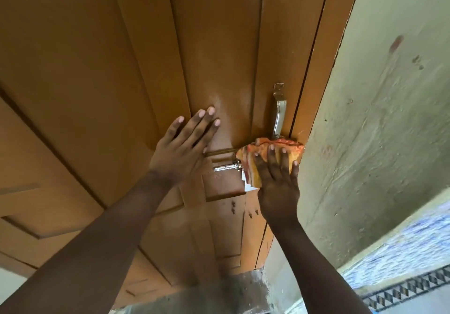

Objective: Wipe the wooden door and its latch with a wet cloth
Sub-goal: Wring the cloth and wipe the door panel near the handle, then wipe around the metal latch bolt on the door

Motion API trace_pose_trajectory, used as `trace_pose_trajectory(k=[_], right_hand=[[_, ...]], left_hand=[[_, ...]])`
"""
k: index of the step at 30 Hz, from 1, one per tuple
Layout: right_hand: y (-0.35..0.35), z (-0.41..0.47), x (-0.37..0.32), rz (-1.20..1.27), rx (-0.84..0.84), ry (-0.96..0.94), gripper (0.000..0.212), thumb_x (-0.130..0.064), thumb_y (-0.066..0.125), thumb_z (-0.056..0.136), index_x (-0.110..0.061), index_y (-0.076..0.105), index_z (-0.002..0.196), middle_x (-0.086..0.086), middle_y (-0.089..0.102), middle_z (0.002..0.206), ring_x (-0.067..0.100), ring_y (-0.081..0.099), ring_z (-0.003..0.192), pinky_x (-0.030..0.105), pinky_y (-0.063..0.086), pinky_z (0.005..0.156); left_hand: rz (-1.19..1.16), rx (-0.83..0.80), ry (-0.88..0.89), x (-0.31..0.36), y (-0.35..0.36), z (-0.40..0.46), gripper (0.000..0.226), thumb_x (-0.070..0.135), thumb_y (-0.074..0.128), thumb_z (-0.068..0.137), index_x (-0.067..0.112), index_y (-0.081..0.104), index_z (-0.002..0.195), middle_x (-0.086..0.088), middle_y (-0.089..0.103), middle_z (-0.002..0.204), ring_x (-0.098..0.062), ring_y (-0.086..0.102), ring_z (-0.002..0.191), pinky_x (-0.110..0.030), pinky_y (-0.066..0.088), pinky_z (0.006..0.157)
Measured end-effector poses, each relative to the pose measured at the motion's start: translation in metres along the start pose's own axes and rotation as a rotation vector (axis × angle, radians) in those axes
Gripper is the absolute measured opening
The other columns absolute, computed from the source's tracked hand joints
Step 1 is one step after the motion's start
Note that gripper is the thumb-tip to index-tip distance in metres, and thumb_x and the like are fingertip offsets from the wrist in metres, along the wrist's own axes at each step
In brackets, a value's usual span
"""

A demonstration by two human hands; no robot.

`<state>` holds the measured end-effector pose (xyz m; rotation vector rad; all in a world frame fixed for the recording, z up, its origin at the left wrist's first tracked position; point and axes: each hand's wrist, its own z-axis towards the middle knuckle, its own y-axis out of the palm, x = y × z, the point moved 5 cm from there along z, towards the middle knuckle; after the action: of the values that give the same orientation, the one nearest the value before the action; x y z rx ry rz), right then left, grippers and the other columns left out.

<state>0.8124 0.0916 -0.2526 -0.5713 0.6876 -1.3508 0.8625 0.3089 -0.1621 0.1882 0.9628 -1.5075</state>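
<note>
A brown panelled wooden door [136, 70] fills most of the view. Its metal sliding latch [226, 167] runs across the door at mid height, and a metal pull handle [279, 111] stands upright above it near the door's right edge. My right hand [277, 184] presses a crumpled orange and red cloth [267, 147] onto the right end of the latch, beside the door frame. My left hand [185, 143] lies flat on the door panel with fingers spread, just left of the latch, holding nothing.
A rough pale green wall [379, 119] stands right of the door frame. Patterned floor tiles [401, 260] show at the lower right. Grey concrete floor [219, 294] lies at the door's foot.
</note>
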Motion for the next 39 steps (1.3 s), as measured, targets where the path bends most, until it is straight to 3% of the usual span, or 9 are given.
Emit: trace_pose_trajectory(k=[3,9,15,18,20,26,30,35,39], right_hand=[[0.002,-0.003,-0.018,0.058,-0.012,0.109,0.085,-0.015,0.081,0.080,-0.015,0.041,0.156,0.016,0.034,0.164,0.042,0.023,0.153,0.055,0.017,0.122],[-0.006,0.000,0.002,-0.020,-0.081,-0.095,0.090,-0.023,0.087,0.075,-0.016,0.044,0.154,0.016,0.040,0.161,0.041,0.032,0.150,0.056,0.023,0.120],[-0.009,-0.001,-0.025,0.393,-0.104,0.215,0.066,-0.006,0.074,0.089,-0.020,0.051,0.149,0.009,0.045,0.159,0.040,0.036,0.149,0.057,0.045,0.109],[-0.033,-0.005,-0.006,0.701,0.023,0.444,0.044,0.006,0.060,0.094,-0.017,0.066,0.131,0.006,0.074,0.115,0.024,0.071,0.104,0.039,0.060,0.090],[-0.051,-0.016,0.014,0.812,0.229,0.720,0.040,0.009,0.052,0.088,-0.014,0.071,0.115,-0.006,0.074,0.090,0.011,0.069,0.081,0.045,0.063,0.077],[-0.079,-0.018,0.041,0.870,0.463,1.127,0.035,-0.003,0.049,0.095,-0.015,0.073,0.119,0.002,0.077,0.114,0.017,0.073,0.101,0.033,0.060,0.091],[-0.084,0.020,0.034,0.698,0.388,1.133,0.018,-0.014,0.056,0.097,-0.010,0.073,0.093,0.009,0.074,0.088,0.028,0.072,0.081,0.037,0.061,0.071],[-0.074,0.061,0.005,0.950,0.262,1.198,0.043,-0.005,0.056,0.094,-0.026,0.058,0.057,-0.013,0.061,0.062,0.019,0.069,0.070,0.039,0.061,0.070],[-0.084,0.047,0.009,1.031,0.417,1.185,0.033,-0.001,0.055,0.085,-0.022,0.076,0.071,-0.001,0.077,0.075,0.020,0.074,0.074,0.045,0.064,0.071]], left_hand=[[-0.007,-0.002,-0.015,0.003,0.003,-0.001,0.062,0.037,0.028,0.110,0.014,0.017,0.166,-0.011,0.011,0.173,-0.025,0.016,0.158,-0.046,0.002,0.126],[-0.057,0.016,-0.066,0.008,0.002,-0.001,0.062,0.036,0.027,0.108,0.015,0.018,0.166,-0.009,0.011,0.173,-0.025,0.016,0.158,-0.048,0.004,0.124],[-0.081,-0.005,-0.073,0.007,0.000,-0.001,0.063,0.037,0.024,0.108,0.015,0.014,0.166,-0.009,0.008,0.173,-0.025,0.013,0.159,-0.048,0.003,0.124],[-0.100,-0.025,-0.073,0.006,-0.001,-0.002,0.064,0.036,0.026,0.108,0.015,0.011,0.167,-0.009,0.003,0.174,-0.025,0.010,0.159,-0.048,0.001,0.125],[-0.112,-0.033,-0.078,0.006,-0.003,-0.002,0.065,0.035,0.029,0.108,0.015,0.011,0.167,-0.009,0.003,0.174,-0.025,0.008,0.160,-0.049,0.001,0.125],[-0.165,-0.039,-0.100,0.011,-0.008,-0.006,0.068,0.034,0.035,0.104,0.016,0.014,0.167,-0.008,0.010,0.173,-0.026,0.010,0.159,-0.049,0.016,0.124],[-0.162,-0.030,-0.121,0.016,0.001,-0.008,0.072,0.038,0.042,0.104,0.016,0.013,0.167,-0.008,0.009,0.173,-0.025,0.010,0.160,-0.051,0.011,0.124],[-0.119,-0.021,-0.113,0.018,0.008,-0.009,0.075,0.039,0.046,0.103,0.015,0.014,0.166,-0.010,0.009,0.173,-0.026,0.008,0.159,-0.053,0.012,0.123],[-0.140,-0.035,-0.104,0.019,0.010,-0.011,0.076,0.040,0.044,0.103,0.015,0.012,0.167,-0.011,0.007,0.173,-0.027,0.007,0.159,-0.054,0.012,0.123]])
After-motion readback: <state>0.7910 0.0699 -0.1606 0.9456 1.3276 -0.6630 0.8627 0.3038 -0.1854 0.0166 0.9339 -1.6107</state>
